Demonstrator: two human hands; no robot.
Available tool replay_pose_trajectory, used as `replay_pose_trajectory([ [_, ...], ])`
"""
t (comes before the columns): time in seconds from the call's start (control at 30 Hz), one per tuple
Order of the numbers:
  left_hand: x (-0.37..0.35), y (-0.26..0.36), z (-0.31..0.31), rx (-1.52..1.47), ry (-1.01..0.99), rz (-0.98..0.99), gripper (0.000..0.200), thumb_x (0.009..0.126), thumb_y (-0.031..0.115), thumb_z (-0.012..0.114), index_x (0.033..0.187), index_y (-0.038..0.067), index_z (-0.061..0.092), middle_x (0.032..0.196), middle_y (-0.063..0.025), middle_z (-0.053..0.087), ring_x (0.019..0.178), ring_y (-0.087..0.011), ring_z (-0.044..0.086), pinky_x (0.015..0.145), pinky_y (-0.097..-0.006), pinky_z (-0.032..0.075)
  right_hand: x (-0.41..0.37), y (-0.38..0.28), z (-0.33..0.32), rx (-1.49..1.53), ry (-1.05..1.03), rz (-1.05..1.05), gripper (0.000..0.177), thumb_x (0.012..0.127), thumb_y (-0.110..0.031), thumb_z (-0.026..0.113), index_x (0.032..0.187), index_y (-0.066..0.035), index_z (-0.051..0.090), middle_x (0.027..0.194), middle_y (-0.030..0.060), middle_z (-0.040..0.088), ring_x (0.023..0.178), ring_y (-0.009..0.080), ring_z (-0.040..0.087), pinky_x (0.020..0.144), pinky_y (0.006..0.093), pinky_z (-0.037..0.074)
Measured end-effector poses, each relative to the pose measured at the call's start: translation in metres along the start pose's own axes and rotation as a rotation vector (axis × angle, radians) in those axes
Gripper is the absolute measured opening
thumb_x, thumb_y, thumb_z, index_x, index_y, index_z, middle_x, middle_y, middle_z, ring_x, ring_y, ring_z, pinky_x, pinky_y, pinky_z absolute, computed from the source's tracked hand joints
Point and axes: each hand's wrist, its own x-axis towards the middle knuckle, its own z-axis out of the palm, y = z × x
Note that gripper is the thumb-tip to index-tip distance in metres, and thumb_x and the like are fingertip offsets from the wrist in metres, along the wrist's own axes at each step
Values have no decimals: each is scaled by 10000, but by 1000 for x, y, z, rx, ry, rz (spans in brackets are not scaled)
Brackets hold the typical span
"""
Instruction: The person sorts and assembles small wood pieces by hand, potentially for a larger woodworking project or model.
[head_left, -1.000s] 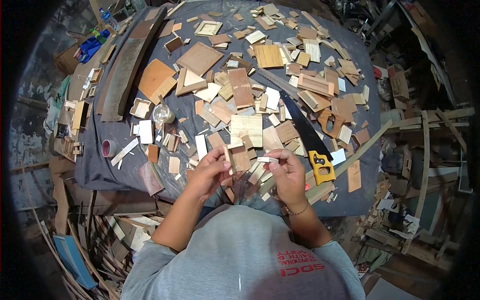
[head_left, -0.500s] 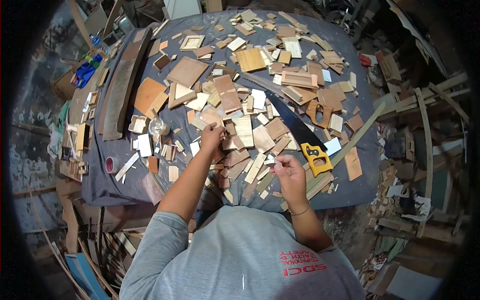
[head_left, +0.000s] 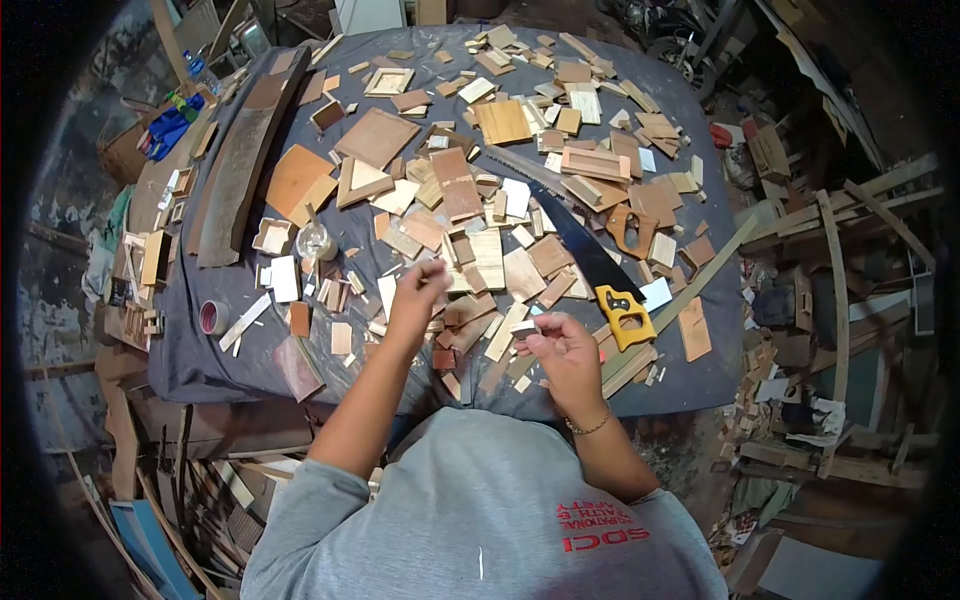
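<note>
My right hand (head_left: 566, 356) pinches a small pale wood block (head_left: 523, 329) between thumb and fingertips, near the table's front edge. My left hand (head_left: 418, 292) hovers over the heap of wood offcuts, fingers loosely bent and apart from the thumb; I see nothing in it. Close to its fingertips lie a light square board (head_left: 486, 259) and several small brown pieces. A hand saw (head_left: 626, 316) with a yellow handle and dark blade lies to the right of my right hand. Behind it rests a second saw with a wooden handle (head_left: 630, 231).
A dark cloth (head_left: 200, 365) covers the table. At left are a glass jar (head_left: 316, 243), a tape roll (head_left: 212, 317), a small wooden box (head_left: 273, 237) and long boards (head_left: 240, 180). A long wood strip (head_left: 690, 288) slants across the right side.
My left hand has drawn back slightly from the offcuts toward me. My right hand has shifted a little left, turning the small block in its fingers.
</note>
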Motion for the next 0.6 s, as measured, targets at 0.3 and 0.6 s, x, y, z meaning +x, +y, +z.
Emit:
replay_pose_trajectory([
  [0.3,-114,49,-16,-329,-324,38,315,797,44,699,1097,20,607,1020,-30,587,893,-95,560,768,-250,474,-3,18,52,45,-210,92,169,847,24,623,1001,2,559,928,48,585,853,116,585,770,249,480],
  [0.6,-117,38,-83,-520,-89,-80,177,875,153,618,991,31,564,902,-68,639,831,-156,622,757,-302,512,15,55,108,-155,-232,116,232,797,-43,703,1001,-22,593,928,24,600,859,102,564,795,255,465],
])
